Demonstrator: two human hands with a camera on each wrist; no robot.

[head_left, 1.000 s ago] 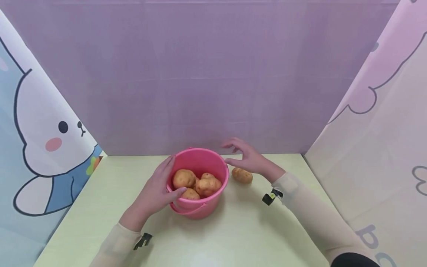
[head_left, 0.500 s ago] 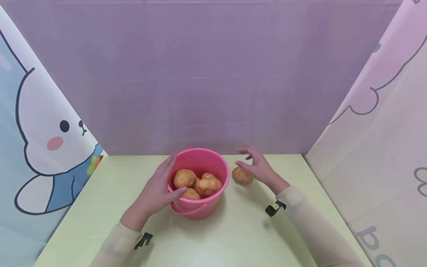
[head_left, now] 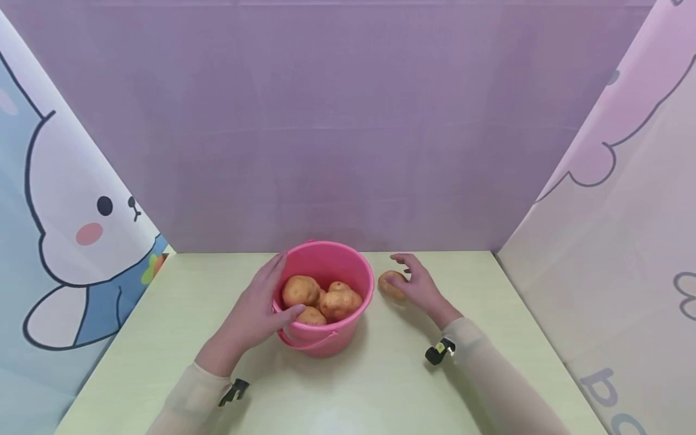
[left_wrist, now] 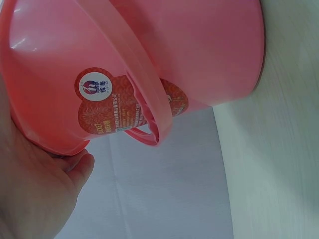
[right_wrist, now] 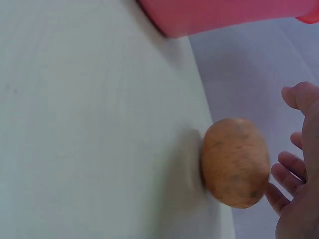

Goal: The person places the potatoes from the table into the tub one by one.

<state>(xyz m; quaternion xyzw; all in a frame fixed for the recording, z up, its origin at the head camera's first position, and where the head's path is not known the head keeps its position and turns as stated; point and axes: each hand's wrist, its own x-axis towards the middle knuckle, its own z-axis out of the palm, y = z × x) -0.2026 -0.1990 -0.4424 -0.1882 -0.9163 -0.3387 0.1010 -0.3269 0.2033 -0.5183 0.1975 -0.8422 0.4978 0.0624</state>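
Observation:
A pink bucket (head_left: 326,341) with its handle hanging down stands on the table, holding several potatoes (head_left: 339,304). My left hand (head_left: 255,314) holds its left rim, thumb lying over the near edge and fingers along the far left side. In the left wrist view, fingertips (left_wrist: 82,169) show just under the bucket's lip. To the bucket's right, one more potato (head_left: 390,287) lies on the table. My right hand (head_left: 423,287) hovers right at it with parted, slightly bent fingers. The right wrist view shows the fingers beside that potato (right_wrist: 235,162), not closed round it.
The pale table (head_left: 348,399) ends at a purple backdrop (head_left: 337,133). Printed side panels stand left, with a rabbit figure (head_left: 76,254), and right (head_left: 614,266). A small black device (head_left: 439,351) sits on each sleeve.
My right hand has moved from beside the bucket's rim to the right, then down onto the loose potato. The left hand and the bucket have stayed in place.

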